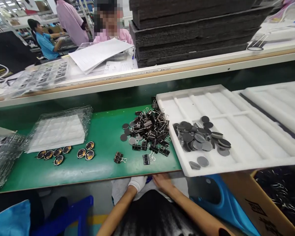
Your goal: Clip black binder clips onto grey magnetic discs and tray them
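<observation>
My left hand (138, 183), in a white glove, is low at the table's front edge, over my lap. Beside it my bare right hand (164, 183) has its fingers curled inward. Between the two shows a small dark blue thing (149, 179), too hidden to name; the table edge covers some fingertips. On the green table just above lie a loose binder clip (146, 159) and another binder clip (118, 157) with a brownish look. Behind them is a heap of black binder clips (151, 126), with several dark round discs (123, 137) at its left side.
A white foam tray (245, 141) at right holds grey discs (199, 137). Left are round pieces with orange-and-black faces (89, 155), clear plastic trays (59, 127) and stacked trays (5, 157). A carton (250, 203) of clips stands lower right. A shelf (147, 77) crosses behind; people sit beyond.
</observation>
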`<state>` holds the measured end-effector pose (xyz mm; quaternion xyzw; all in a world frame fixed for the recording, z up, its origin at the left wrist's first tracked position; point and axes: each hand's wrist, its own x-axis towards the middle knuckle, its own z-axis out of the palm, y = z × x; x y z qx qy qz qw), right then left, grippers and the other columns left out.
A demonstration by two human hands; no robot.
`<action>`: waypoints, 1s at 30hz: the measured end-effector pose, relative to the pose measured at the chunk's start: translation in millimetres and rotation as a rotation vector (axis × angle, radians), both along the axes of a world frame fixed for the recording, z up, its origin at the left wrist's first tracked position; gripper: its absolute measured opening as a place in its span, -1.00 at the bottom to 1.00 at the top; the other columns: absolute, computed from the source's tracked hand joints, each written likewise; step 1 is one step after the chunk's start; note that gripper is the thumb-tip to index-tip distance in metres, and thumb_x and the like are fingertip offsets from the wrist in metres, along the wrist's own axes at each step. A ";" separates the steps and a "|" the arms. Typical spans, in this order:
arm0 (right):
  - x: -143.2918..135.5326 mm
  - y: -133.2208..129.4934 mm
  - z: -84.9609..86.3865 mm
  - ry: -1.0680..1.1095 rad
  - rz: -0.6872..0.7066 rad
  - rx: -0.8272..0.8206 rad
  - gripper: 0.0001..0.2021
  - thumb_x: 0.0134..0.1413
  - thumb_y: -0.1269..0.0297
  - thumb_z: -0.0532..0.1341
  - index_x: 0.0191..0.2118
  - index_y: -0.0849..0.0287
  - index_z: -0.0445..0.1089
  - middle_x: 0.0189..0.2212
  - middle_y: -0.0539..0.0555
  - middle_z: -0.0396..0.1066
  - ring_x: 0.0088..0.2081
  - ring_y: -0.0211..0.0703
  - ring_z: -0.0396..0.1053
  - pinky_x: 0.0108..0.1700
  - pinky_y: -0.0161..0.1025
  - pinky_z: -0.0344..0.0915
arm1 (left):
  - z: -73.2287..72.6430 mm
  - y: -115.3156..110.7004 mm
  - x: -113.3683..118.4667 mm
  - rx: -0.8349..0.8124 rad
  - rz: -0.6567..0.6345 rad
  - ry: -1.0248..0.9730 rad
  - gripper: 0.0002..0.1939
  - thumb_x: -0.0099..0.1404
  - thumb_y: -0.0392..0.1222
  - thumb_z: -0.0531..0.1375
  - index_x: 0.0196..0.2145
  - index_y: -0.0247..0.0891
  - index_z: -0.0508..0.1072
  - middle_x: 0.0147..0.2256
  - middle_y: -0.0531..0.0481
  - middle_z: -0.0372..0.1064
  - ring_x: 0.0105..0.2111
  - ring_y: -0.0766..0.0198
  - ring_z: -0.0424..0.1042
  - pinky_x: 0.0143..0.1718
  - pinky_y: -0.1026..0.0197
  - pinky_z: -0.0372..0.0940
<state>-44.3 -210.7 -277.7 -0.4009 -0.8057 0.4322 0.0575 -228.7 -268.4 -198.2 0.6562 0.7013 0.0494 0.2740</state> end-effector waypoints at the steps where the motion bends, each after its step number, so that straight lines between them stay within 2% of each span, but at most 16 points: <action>1: 16.6 -5.0 7.5 0.013 0.058 0.051 -0.78 0.29 0.33 0.11 -0.11 0.14 0.51 -0.02 0.26 0.49 0.11 0.21 0.34 0.28 0.20 0.10 | 1.7 -9.6 0.5 0.013 0.014 0.022 -0.67 0.44 -0.05 0.22 0.08 -0.22 0.47 0.06 -0.14 0.44 0.00 0.13 0.48 0.03 -0.02 0.44; 3: 50.5 -10.9 20.6 0.043 0.184 0.127 -0.78 0.31 0.27 0.09 -0.20 0.14 0.49 -0.11 0.25 0.50 0.04 0.19 0.35 0.25 0.23 0.08 | 10.9 -34.2 -2.0 0.039 0.051 0.066 -0.76 0.47 -0.14 0.16 -0.01 -0.25 0.52 -0.06 -0.13 0.51 -0.07 0.10 0.51 0.01 -0.07 0.44; 6: 85.1 -10.3 31.5 0.075 0.376 0.226 -0.78 0.31 0.24 0.07 -0.29 0.10 0.43 -0.25 0.16 0.47 -0.11 0.07 0.36 0.09 0.09 0.22 | 43.3 -74.1 -12.3 0.251 0.078 0.110 -0.78 0.45 -0.27 0.09 -0.15 -0.17 0.55 -0.19 -0.09 0.55 -0.12 0.08 0.52 -0.03 -0.05 0.41; 8: 90.2 -6.8 32.4 0.086 0.507 0.309 -0.79 0.33 0.23 0.07 -0.27 0.09 0.41 -0.25 0.13 0.46 -0.13 0.03 0.35 0.03 0.02 0.24 | 73.3 -88.5 -22.9 0.719 0.064 0.168 -0.78 0.38 -0.32 0.16 -0.07 -0.15 0.51 -0.21 -0.09 0.52 -0.14 0.09 0.51 -0.04 -0.03 0.40; 10: 83.4 -2.7 29.3 0.099 0.597 0.365 -0.81 0.33 0.23 0.06 -0.20 0.08 0.43 -0.20 0.13 0.48 -0.06 0.03 0.35 0.09 0.02 0.22 | 101.9 -84.5 -36.0 0.999 0.103 0.292 -0.59 0.30 -0.34 0.23 0.09 -0.15 0.42 -0.11 -0.16 0.46 -0.05 0.03 0.48 0.00 -0.05 0.41; 12: 71.9 2.5 24.1 0.113 0.641 0.372 -0.80 0.29 0.26 0.10 -0.10 0.07 0.44 -0.11 0.14 0.49 0.05 0.05 0.33 0.21 0.07 0.15 | 122.1 -64.3 -48.7 1.085 0.231 0.441 -0.41 0.27 -0.29 0.27 0.24 -0.19 0.30 0.03 -0.27 0.36 0.09 -0.09 0.41 0.07 -0.13 0.39; 15: 61.6 13.1 17.1 0.109 0.721 0.352 -0.75 0.18 0.26 0.18 -0.04 0.08 0.46 -0.08 0.16 0.50 0.07 0.07 0.33 0.28 0.12 0.08 | 131.5 -24.5 -58.8 0.940 0.444 0.535 -0.29 0.35 -0.15 0.23 0.37 -0.36 0.13 0.21 -0.48 0.19 0.25 -0.27 0.26 0.18 -0.28 0.32; 17: 65.1 20.9 14.7 0.106 0.766 0.336 -0.78 0.13 0.22 0.21 -0.12 0.09 0.48 -0.16 0.14 0.52 -0.03 0.05 0.36 0.25 0.09 0.14 | 127.8 -5.5 -57.0 0.790 0.449 0.503 -0.25 0.39 -0.09 0.18 0.40 -0.45 0.05 0.28 -0.55 0.11 0.31 -0.32 0.20 0.21 -0.31 0.29; 19: 73.8 26.7 13.7 0.104 0.775 0.332 -0.81 0.14 0.18 0.21 -0.19 0.11 0.48 -0.23 0.13 0.52 -0.12 0.03 0.38 0.18 0.04 0.21 | 124.2 4.3 -50.5 0.699 0.363 0.459 -0.23 0.42 -0.06 0.14 0.43 -0.45 0.00 0.33 -0.54 0.06 0.34 -0.31 0.16 0.25 -0.30 0.27; 21: 80.0 29.2 12.7 0.099 0.762 0.329 -0.79 0.18 0.13 0.19 -0.21 0.13 0.48 -0.24 0.15 0.52 -0.15 0.03 0.38 0.12 -0.01 0.26 | 129.4 10.0 -44.2 0.714 0.315 0.439 -0.24 0.43 -0.06 0.11 0.44 -0.44 -0.03 0.36 -0.51 0.03 0.38 -0.27 0.11 0.30 -0.30 0.21; 22: 79.8 29.3 11.6 0.096 0.748 0.329 -0.78 0.21 0.12 0.17 -0.21 0.13 0.48 -0.23 0.16 0.52 -0.14 0.03 0.39 0.10 -0.02 0.27 | 137.1 14.5 -42.4 0.760 0.333 0.444 -0.25 0.44 -0.07 0.09 0.44 -0.44 -0.03 0.36 -0.51 0.02 0.39 -0.26 0.09 0.32 -0.30 0.18; 23: 76.9 29.0 9.9 0.094 0.733 0.330 -0.75 0.24 0.10 0.15 -0.21 0.13 0.48 -0.22 0.16 0.52 -0.13 0.03 0.39 0.09 -0.03 0.28 | 148.5 21.7 -41.7 0.812 0.357 0.457 -0.28 0.44 -0.08 0.07 0.43 -0.45 0.00 0.35 -0.50 0.05 0.38 -0.24 0.10 0.33 -0.30 0.17; 25: 65.2 28.3 4.9 0.090 0.698 0.331 -0.71 0.29 0.07 0.11 -0.16 0.12 0.48 -0.18 0.15 0.52 -0.08 0.04 0.39 0.13 0.00 0.26 | 180.5 48.8 -43.4 0.879 0.389 0.502 -0.35 0.45 -0.04 0.06 0.36 -0.44 0.16 0.28 -0.46 0.19 0.34 -0.22 0.19 0.32 -0.26 0.18; 26: 58.0 28.3 1.7 0.096 0.691 0.330 -0.70 0.30 0.04 0.11 -0.14 0.12 0.48 -0.16 0.14 0.52 -0.05 0.04 0.38 0.15 -0.01 0.25 | 199.2 69.9 -45.0 0.825 0.300 0.511 -0.43 0.46 0.00 0.04 0.29 -0.40 0.30 0.20 -0.39 0.32 0.26 -0.17 0.30 0.27 -0.20 0.26; 28: 46.1 29.1 -4.5 0.113 0.688 0.322 -0.68 0.29 0.00 0.13 -0.13 0.12 0.47 -0.14 0.11 0.52 -0.02 0.02 0.38 0.16 -0.05 0.25 | 235.6 126.8 -48.7 0.629 0.086 0.516 -0.50 0.48 0.05 0.00 0.17 -0.26 0.45 0.13 -0.24 0.45 0.14 -0.08 0.43 0.18 -0.11 0.33; 30: 40.8 30.1 -9.1 0.130 0.683 0.305 -0.70 0.25 -0.01 0.16 -0.16 0.11 0.47 -0.15 0.09 0.51 -0.02 0.00 0.38 0.14 -0.10 0.27 | 262.7 198.3 -52.6 0.532 0.045 0.554 -0.52 0.49 0.04 -0.04 0.13 -0.20 0.50 0.10 -0.16 0.50 0.04 -0.02 0.50 0.12 -0.05 0.35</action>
